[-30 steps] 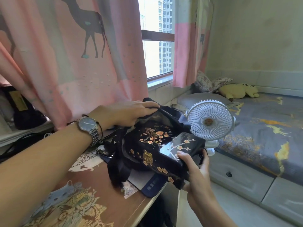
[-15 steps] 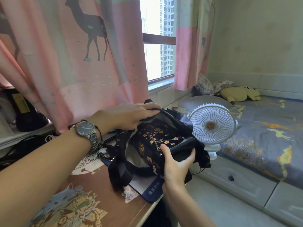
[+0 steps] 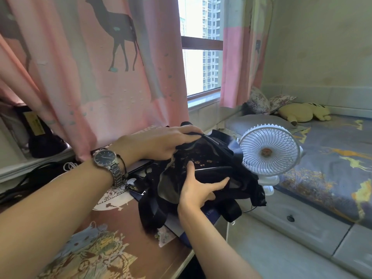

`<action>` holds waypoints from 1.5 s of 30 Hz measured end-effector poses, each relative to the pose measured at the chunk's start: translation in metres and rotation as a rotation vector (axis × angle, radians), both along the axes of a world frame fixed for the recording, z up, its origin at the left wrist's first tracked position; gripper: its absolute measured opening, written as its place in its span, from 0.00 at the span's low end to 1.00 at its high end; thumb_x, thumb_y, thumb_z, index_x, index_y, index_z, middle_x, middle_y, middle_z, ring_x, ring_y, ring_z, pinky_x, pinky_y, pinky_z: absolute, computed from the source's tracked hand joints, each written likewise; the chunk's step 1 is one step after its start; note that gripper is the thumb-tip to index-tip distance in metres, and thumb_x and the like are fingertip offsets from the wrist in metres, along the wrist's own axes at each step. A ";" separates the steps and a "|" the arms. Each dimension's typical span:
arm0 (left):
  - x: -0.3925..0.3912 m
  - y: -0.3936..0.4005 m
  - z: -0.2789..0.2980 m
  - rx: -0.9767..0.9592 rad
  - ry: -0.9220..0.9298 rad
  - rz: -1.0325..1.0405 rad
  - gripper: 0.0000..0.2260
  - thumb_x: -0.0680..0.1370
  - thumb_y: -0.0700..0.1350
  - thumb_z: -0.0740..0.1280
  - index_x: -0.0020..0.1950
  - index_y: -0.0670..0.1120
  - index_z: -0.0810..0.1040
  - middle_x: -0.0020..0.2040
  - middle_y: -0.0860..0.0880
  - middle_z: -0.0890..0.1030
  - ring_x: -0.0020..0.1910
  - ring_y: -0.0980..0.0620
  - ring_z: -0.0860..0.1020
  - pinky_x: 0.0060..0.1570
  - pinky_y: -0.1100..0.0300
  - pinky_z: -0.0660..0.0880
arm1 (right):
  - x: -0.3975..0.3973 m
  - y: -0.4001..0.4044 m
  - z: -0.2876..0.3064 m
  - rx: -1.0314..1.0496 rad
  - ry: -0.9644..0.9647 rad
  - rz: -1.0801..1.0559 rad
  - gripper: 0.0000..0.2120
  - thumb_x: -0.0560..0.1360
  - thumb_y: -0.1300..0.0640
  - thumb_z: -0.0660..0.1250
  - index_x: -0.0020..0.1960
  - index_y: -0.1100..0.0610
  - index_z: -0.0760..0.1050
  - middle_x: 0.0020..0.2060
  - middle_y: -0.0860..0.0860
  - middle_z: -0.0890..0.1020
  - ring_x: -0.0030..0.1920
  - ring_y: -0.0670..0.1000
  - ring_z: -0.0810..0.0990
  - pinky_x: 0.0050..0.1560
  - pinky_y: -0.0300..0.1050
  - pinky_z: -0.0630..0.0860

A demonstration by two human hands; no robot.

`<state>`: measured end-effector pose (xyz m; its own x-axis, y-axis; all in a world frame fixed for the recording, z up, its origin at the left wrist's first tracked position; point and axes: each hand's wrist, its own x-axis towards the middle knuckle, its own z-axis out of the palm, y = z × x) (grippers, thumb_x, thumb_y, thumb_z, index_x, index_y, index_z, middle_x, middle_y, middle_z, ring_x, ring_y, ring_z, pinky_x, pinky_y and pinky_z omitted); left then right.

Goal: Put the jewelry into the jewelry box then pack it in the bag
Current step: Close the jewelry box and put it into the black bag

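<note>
A black lacquered jewelry box [image 3: 203, 161] with pink and gold blossoms lies mostly inside a black fabric bag [image 3: 219, 150] on the desk's right end. My left hand [image 3: 161, 143], with a steel watch on its wrist, pinches the bag's upper rim and holds the mouth wide. My right hand [image 3: 198, 188] grips the box's near end, thumb on its lid, fingers along the edge. Only part of the lid shows inside the bag. No jewelry is visible.
A white clip fan [image 3: 269, 151] stands right beside the bag. Under the bag lie a dark blue booklet [image 3: 209, 216] and papers on the patterned brown desk [image 3: 112, 224]. Pink deer curtains [image 3: 90, 67] hang behind. A bed [image 3: 332, 164] with drawers fills the right.
The jewelry box has slid from outside the bag's mouth to deep inside it, pushed by my right hand. My left hand has kept hold of the rim.
</note>
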<state>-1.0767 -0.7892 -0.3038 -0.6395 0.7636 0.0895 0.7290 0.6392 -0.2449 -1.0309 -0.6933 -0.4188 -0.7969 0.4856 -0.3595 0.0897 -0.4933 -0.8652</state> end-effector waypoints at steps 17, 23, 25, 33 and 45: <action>0.000 0.000 -0.002 0.036 -0.051 0.053 0.36 0.70 0.29 0.55 0.71 0.60 0.56 0.73 0.64 0.54 0.66 0.47 0.70 0.53 0.41 0.76 | 0.012 0.085 -0.036 0.890 0.159 0.559 0.54 0.57 0.39 0.76 0.73 0.58 0.54 0.58 0.57 0.78 0.58 0.56 0.77 0.59 0.53 0.76; 0.000 0.003 -0.004 0.022 -0.023 0.076 0.36 0.70 0.30 0.55 0.71 0.61 0.54 0.73 0.65 0.52 0.66 0.47 0.71 0.53 0.43 0.76 | 0.018 0.097 -0.041 1.505 0.473 0.263 0.37 0.63 0.39 0.73 0.67 0.51 0.68 0.63 0.57 0.68 0.67 0.57 0.63 0.66 0.54 0.68; 0.001 0.003 -0.005 0.012 -0.001 0.071 0.36 0.70 0.31 0.55 0.72 0.61 0.53 0.74 0.65 0.52 0.64 0.46 0.73 0.52 0.42 0.76 | 0.011 0.093 -0.047 1.544 0.440 0.293 0.37 0.63 0.37 0.72 0.68 0.50 0.68 0.67 0.59 0.67 0.71 0.61 0.59 0.69 0.59 0.63; 0.013 0.010 -0.006 0.085 0.022 0.045 0.35 0.69 0.29 0.56 0.74 0.51 0.61 0.75 0.57 0.59 0.64 0.49 0.71 0.57 0.48 0.72 | -0.013 0.081 -0.043 1.575 0.414 0.230 0.35 0.61 0.34 0.72 0.63 0.49 0.71 0.62 0.57 0.72 0.63 0.60 0.67 0.52 0.56 0.78; 0.035 0.013 -0.015 0.080 -0.072 0.057 0.35 0.72 0.28 0.58 0.75 0.52 0.59 0.75 0.59 0.56 0.56 0.62 0.69 0.47 0.69 0.73 | -0.019 0.074 -0.043 1.532 0.405 0.184 0.36 0.62 0.35 0.72 0.66 0.50 0.70 0.62 0.57 0.72 0.58 0.60 0.70 0.52 0.55 0.76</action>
